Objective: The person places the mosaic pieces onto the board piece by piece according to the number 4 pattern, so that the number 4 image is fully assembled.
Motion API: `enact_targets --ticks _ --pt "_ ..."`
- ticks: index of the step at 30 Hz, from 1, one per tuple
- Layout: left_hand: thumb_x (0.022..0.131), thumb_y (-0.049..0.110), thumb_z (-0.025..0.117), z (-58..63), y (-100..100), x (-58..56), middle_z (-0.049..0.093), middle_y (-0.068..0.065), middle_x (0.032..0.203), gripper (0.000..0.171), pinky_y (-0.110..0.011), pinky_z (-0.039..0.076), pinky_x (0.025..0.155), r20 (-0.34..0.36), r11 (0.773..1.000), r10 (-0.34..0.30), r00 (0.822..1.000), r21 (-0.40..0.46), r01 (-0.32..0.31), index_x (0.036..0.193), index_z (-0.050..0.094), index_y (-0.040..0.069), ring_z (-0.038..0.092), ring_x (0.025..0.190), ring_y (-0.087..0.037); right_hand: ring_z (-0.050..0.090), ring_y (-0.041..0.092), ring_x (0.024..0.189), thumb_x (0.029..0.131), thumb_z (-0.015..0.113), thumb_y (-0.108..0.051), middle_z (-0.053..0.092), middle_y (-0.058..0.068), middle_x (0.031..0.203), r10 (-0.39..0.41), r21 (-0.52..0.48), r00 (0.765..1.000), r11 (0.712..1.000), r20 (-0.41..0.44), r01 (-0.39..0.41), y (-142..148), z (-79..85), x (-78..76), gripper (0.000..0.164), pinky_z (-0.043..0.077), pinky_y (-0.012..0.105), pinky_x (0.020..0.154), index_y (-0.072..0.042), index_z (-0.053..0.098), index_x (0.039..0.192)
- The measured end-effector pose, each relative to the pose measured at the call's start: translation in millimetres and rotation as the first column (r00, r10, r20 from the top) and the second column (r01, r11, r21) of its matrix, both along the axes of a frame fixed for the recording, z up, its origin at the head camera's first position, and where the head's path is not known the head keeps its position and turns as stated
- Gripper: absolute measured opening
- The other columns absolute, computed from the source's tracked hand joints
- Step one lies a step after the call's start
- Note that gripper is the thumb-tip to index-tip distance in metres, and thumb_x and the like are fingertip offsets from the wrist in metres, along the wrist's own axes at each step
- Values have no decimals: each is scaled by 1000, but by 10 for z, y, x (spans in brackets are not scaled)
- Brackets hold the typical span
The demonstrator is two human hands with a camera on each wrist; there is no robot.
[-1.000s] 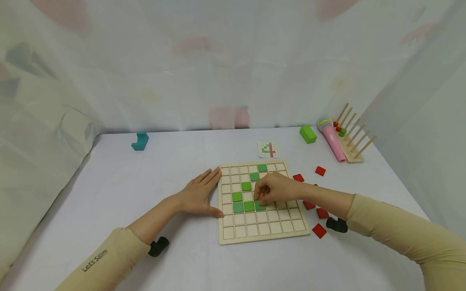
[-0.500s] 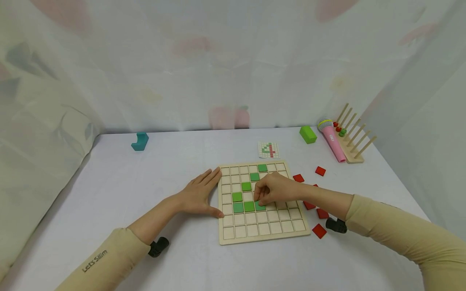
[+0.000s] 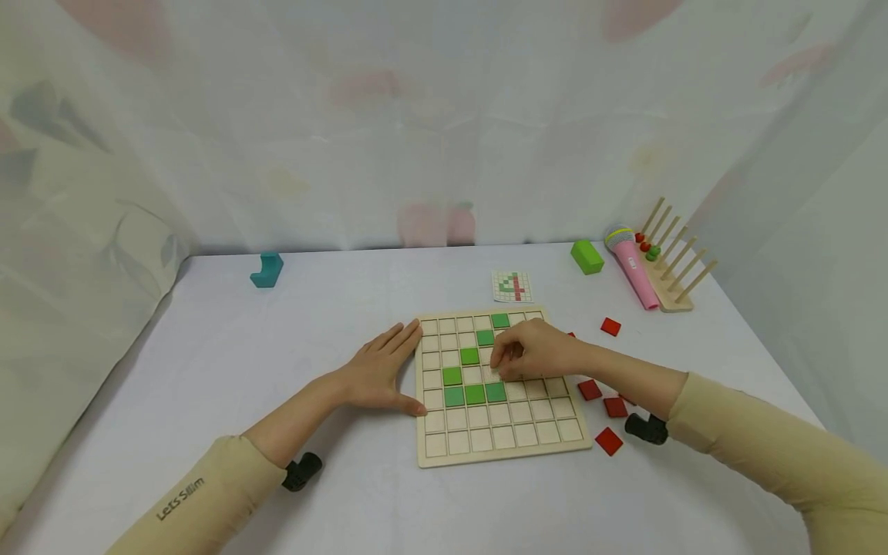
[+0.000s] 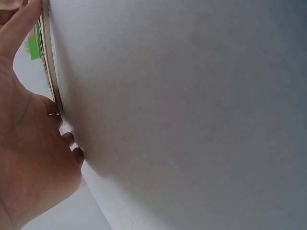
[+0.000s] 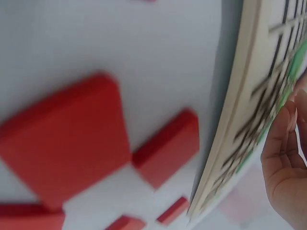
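Note:
A wooden grid board [image 3: 491, 438] lies on the white table with several green tiles in its cells. They form a slanting line plus a short row, whose rightmost tile [image 3: 496, 392] is in plain sight. My left hand [image 3: 378, 374] is spread flat at the board's left edge, fingertips and thumb touching the rim, as the left wrist view also shows. Over the board's right half my right hand [image 3: 537, 351] hovers with bent, relaxed fingers; no tile shows between them. In the right wrist view those fingers [image 5: 278, 139] are beside the green tiles.
Red tiles [image 3: 609, 441] lie scattered right of the board, some hidden by the right forearm. Behind it is a small pattern card [image 3: 512, 286]. Farther back are a green block [image 3: 586, 257], a pink microphone [image 3: 637, 274], a peg stand [image 3: 676, 301] and a teal block [image 3: 267, 270].
My right hand has lifted off the rightmost green tile of the short row and moved slightly back and right, uncovering it. My left hand has stayed in place.

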State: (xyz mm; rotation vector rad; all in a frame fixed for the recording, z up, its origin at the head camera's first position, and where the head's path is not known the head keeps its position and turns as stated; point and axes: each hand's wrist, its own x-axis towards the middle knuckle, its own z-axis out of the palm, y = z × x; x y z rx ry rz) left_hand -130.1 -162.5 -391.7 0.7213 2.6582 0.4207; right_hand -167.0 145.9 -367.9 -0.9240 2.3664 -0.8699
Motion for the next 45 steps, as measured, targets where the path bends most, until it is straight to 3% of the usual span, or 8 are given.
enact_targets --ticks 10,16,23,29,45 --pt "70 71 73 13 -9 2 1 -7 170 128 -65 22 118 -1 1000 4 1000 -1 -4 160 7 8 4 157 -37 63 9 80 89 71 -11 72 0 85 -173 -29 977 985 -125 171 375 205 -227 10 52 22 73 -8 74 98" --pt "70 71 73 6 -13 5 1 -6 170 128 -66 22 118 3 1000 7 1000 5 -7 160 6 8 4 157 -36 63 14 87 88 71 -10 71 2 90 -236 16 965 971 -118 239 657 184 -338 13 53 24 78 -8 72 101" --pt "71 71 73 13 -21 0 2 -7 170 128 -65 22 118 -2 1000 3 1000 3 -3 160 6 8 4 157 -37 64 15 90 86 72 -10 73 6 98 -214 75 975 973 -64 219 916 116 -408 16 52 25 77 -9 71 102" --pt "71 71 73 7 -28 -3 2 -7 170 128 -66 22 118 -1 1000 3 1000 6 -3 160 7 8 4 157 -37 63 15 86 81 74 -4 71 7 94 -205 108 979 973 10 203 1000 74 -421 24 52 23 74 -5 70 104" --pt "70 72 72 -24 -27 -23 1 -6 170 129 -65 23 118 -12 1000 -2 1000 0 2 160 6 9 5 157 -36 58 14 81 75 80 -8 67 6 87 -212 164 977 965 31 204 980 29 -420 27 49 23 70 -8 71 101"
